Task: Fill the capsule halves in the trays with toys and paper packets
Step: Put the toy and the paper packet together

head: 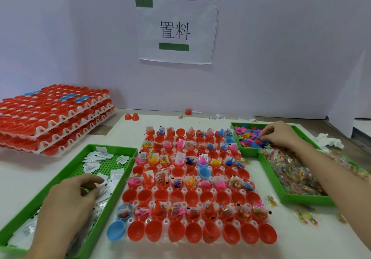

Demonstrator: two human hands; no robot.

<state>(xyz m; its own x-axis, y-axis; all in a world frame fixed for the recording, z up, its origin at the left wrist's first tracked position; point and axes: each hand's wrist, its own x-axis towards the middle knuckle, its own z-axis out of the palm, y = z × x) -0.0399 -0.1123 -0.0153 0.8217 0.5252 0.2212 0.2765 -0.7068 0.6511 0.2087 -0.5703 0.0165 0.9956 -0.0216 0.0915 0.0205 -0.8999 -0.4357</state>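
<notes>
– At table centre, what lies between the hands?
– White grid tray point(165, 221) of red and blue capsule halves point(192, 232); several rows already hold toys and packets; the nearest row holds nothing; neither hand touches this tray.
– And the left hand?
– Left hand point(68, 200) lowered into the near-left green tray point(128, 152) of paper packets point(94, 158), just left of the grid; fingers curled down onto the packets; whether one is gripped cannot be told.
– The right hand?
– Right hand point(281, 133) over the far-right green tray point(234, 132), beside the grid's far corner; fingertips pinched together on plastic toys point(251, 136) in the pile; bead sachets point(291, 170) in a nearer tray under the forearm; stacked capsule trays point(54, 118) far left; printed sign point(176, 32) on the wall.
</notes>
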